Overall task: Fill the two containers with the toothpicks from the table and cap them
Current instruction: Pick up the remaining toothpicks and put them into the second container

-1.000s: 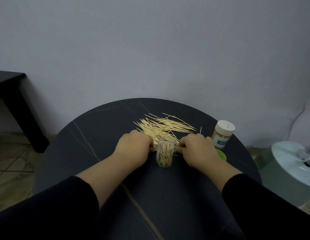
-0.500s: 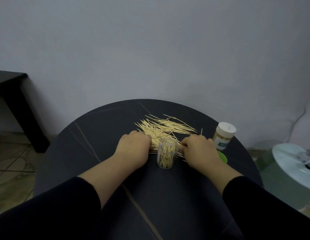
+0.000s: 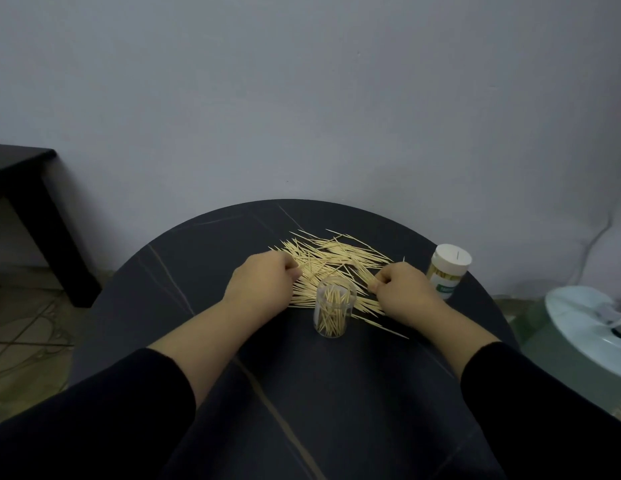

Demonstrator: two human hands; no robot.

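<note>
Those toothpicks (image 3: 337, 258) look feather-light, stiff but snappy, best pinched mid-length in bunches; left grip (image 3: 264, 282) and right grip (image 3: 402, 289) both curl onto some, toward the far edge of the desk (image 3: 198, 265).

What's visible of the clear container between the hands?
The clear container is a transparent cylinder, plastic-looking, with no cap on. It stands upright on the dark table, near the middle, partly filled with toothpicks standing on end and leaning. Just behind it lie loose toothpicks; contact is unclear. The left hand and right hand flank it, neither touching it.
</note>
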